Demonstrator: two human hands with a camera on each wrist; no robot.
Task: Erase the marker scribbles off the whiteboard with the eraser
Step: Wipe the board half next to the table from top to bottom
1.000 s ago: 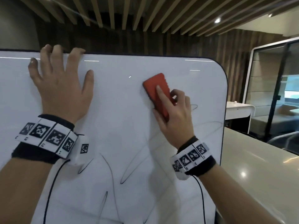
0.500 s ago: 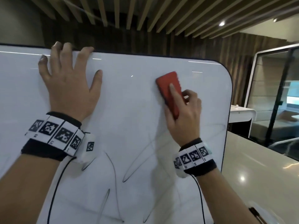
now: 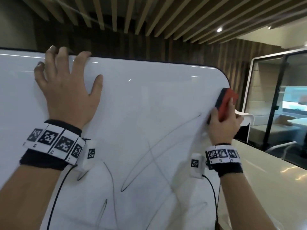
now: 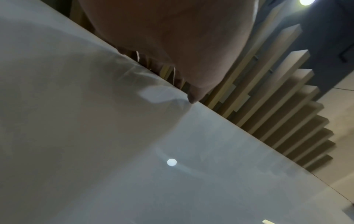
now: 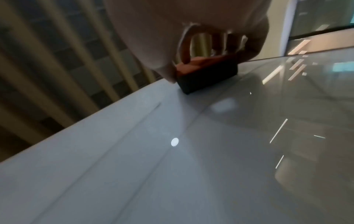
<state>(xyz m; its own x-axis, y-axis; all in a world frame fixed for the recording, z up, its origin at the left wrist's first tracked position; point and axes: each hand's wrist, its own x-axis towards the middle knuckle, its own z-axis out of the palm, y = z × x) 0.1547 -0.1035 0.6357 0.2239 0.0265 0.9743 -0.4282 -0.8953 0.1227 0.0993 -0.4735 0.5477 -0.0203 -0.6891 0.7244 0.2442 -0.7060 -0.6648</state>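
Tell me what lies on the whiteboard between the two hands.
In the head view, only bare white board surface lies between the left hand and the right hand holding the eraser; the marker scribbles sit lower down.

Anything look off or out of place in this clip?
One thing: the red eraser in the right hand sits at the whiteboard's right edge, partly overhanging it, while the scribbles lie lower, unerased. The left hand lies flat near the top edge. No damage shows.
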